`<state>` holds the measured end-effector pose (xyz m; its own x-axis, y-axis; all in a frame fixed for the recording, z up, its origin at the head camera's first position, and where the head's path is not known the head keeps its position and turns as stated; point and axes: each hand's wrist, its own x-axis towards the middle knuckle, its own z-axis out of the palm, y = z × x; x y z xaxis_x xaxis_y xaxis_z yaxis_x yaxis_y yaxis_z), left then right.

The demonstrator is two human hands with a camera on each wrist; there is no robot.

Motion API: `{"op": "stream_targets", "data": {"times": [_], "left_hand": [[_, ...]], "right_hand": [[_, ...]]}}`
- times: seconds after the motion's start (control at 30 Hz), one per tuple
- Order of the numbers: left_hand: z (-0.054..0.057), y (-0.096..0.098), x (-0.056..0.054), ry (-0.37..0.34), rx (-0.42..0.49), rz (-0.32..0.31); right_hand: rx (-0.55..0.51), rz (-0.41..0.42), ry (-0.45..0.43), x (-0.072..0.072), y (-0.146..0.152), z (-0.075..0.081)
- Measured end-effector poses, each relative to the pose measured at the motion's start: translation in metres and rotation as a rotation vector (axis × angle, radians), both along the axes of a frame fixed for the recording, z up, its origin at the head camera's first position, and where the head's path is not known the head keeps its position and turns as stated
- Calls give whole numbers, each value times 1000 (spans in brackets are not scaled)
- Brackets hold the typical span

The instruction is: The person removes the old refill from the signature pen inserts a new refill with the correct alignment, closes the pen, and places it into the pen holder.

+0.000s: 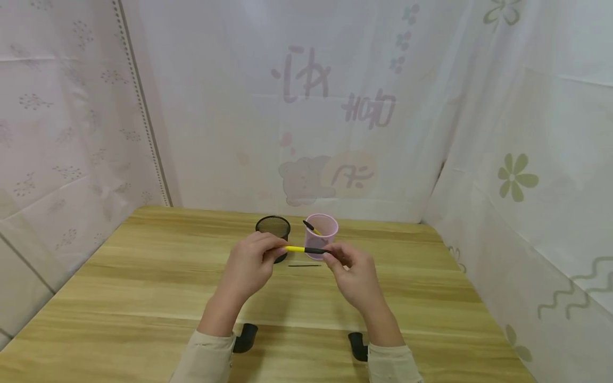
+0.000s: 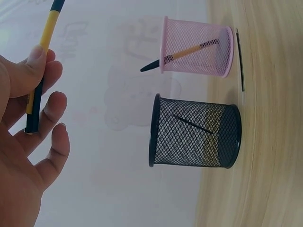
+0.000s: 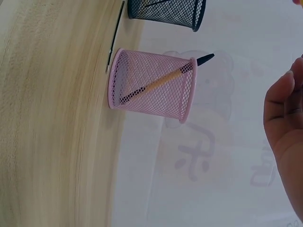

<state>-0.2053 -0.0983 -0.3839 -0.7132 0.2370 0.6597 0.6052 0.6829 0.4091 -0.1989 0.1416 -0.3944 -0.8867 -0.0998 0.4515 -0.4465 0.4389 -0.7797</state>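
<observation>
Both hands hold a yellow pen [image 1: 295, 249] with black ends, level above the table before the two cups. My left hand [image 1: 249, 266] pinches its yellow barrel between thumb and fingers; in the left wrist view the black tail of the pen [image 2: 32, 122] lies along the fingers. My right hand [image 1: 355, 274] pinches the black end of the pen at the other side. In the right wrist view only part of the right hand [image 3: 289, 125] shows, at the edge, with the pen's end mostly out of frame.
A pink mesh cup [image 3: 156, 106] contains another yellow-and-black pen [image 3: 163, 79]. Left of it stands a black mesh cup [image 2: 189, 146] with a thin dark stick [image 2: 191, 124] inside. A thin dark rod [image 1: 304, 265] lies on the wooden table [image 1: 143, 298] before the cups. Printed curtains [image 1: 215, 106] surround the table.
</observation>
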Motion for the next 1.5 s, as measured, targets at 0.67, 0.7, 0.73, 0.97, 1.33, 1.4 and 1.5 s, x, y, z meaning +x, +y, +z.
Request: {"op": "stream_targets", "data": {"times": [0.67, 0.7, 0.73, 0.97, 1.33, 1.4, 1.5], "left_hand": [[3, 3, -1, 71, 12, -22], [3, 3, -1, 77, 11, -22], [3, 3, -1, 83, 8, -22], [0, 2, -1, 87, -3, -14], [-2, 0, -2, 111, -110, 21], [-3, -1, -2, 136, -168, 33], [-2, -1, -3, 146, -223, 36]], "right_hand": [[36, 20, 20, -1, -2, 2], [38, 18, 18, -1, -2, 2], [40, 16, 15, -1, -2, 2], [75, 40, 36, -3, -2, -1], [197, 88, 259, -6, -1, -8], [194, 81, 277, -5, -1, -8], [197, 72, 306, -5, -1, -9]]}}
